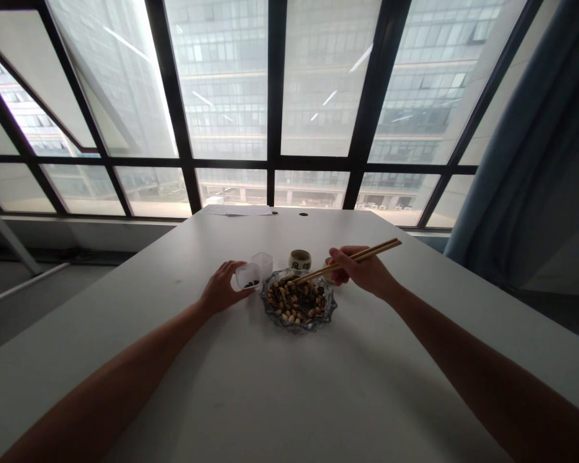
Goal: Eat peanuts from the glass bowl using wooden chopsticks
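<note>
My right hand (pixel 361 270) holds a pair of wooden chopsticks (pixel 379 249), whose tips reach into a glass bowl (pixel 299 328) with a wavy rim. In the bowl lies a mix of pale nuts (pixel 292 316) and small dark pieces, too small to name. My left hand (pixel 223 286) is closed round a small clear plastic cup (pixel 247 274), tilted toward me beside the bowl's left side. A few dark bits (pixel 251 283) lie inside that cup. Whether the chopstick tips pinch anything is too small to tell.
Behind the held cup stands a second clear plastic cup (pixel 264 260). A pale ceramic cup with dark characters (pixel 300 258) is just beyond the bowl; another pale cup is partly hidden by my right hand. Papers (pixel 241 210) lie at the white table's (pixel 212 399) far edge, before the windows.
</note>
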`<state>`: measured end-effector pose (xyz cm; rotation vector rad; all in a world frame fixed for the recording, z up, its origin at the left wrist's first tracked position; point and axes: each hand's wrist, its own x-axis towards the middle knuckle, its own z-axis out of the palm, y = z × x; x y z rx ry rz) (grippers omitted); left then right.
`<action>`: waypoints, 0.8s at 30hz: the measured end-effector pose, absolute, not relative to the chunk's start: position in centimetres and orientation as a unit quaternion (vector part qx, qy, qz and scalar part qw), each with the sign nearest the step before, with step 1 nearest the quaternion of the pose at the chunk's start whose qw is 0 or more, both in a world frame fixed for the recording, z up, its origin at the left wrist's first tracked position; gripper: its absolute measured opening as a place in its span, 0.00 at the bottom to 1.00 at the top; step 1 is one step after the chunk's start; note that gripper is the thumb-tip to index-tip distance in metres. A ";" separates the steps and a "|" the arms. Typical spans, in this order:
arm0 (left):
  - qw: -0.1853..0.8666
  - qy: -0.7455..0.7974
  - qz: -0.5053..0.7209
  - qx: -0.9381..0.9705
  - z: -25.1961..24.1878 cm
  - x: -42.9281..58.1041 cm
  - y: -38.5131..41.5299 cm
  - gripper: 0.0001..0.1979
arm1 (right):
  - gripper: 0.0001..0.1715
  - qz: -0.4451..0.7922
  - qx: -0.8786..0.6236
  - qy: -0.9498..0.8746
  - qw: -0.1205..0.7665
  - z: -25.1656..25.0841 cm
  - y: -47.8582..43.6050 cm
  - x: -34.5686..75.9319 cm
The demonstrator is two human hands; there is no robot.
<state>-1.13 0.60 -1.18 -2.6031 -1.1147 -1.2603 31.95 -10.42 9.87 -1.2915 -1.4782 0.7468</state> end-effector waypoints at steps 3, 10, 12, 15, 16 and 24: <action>0.019 -0.360 -0.407 -0.840 -1.2 -1.2 0.6 0.30 | 0.33 0.322 -0.532 -0.566 0.541 9.8 -9.8 32.5; 0.018 -0.360 -0.406 -0.840 -1.3 -1.2 0.7 0.30 | 0.34 0.254 -0.523 -0.626 0.520 10.2 -10.7 32.1; 0.017 -0.361 -0.405 -0.840 -1.3 -1.2 0.7 0.30 | 0.32 0.211 -0.521 -0.672 0.483 10.5 -11.5 31.6; 0.015 -0.362 -0.405 -0.840 -1.3 -1.2 0.7 0.30 | 0.29 0.110 -0.479 -0.771 0.405 11.1 -12.6 31.1; 0.015 -0.361 -0.405 -0.840 -1.3 -1.2 0.6 0.31 | 0.28 0.072 -0.454 -0.806 0.374 11.3 -12.9 31.0; 0.022 -0.357 -0.411 -0.839 -1.2 -1.1 0.5 0.30 | 0.28 -0.096 -0.365 -0.894 0.243 11.7 -13.6 30.1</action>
